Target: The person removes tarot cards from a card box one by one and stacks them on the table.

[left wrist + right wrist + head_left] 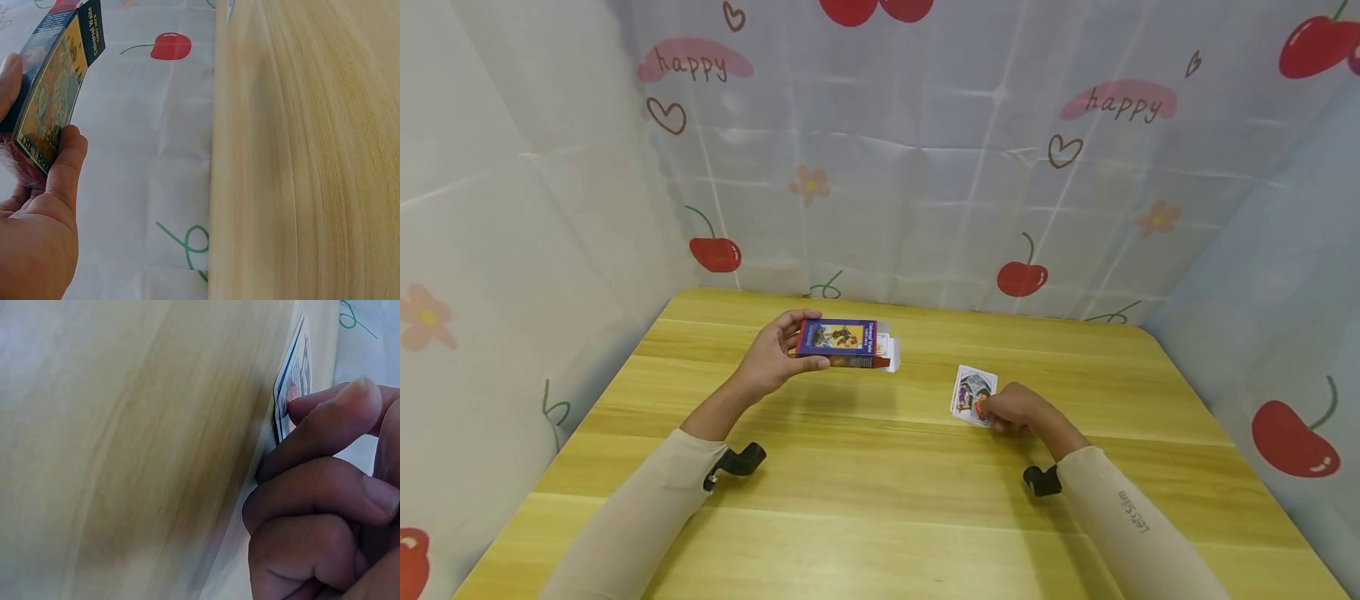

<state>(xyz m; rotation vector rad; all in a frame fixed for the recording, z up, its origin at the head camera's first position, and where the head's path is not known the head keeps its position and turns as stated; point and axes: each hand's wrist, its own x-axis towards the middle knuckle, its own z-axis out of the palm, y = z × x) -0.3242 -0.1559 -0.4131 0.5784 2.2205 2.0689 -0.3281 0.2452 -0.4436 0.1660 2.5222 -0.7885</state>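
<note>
My left hand (769,354) grips a tarot card box (835,337) by its closed end and holds it above the table. The box is blue and red with a picture panel on the front. At its right end the white flap stands open, and a card edge shows inside. In the left wrist view the thumb and fingers (65,162) clasp the box (53,94) from two sides. To the right, my right hand (1018,407) pinches a small stack of picture cards (972,392) at the near right corner, close over the table. The other fingers (312,494) are curled under.
The yellow wood-grain table (865,500) fills the space below both hands. A pale curtain (910,192) printed with cherries and hearts hangs along the back edge and both sides. Black wrist mounts (741,460) stick out from both sleeves.
</note>
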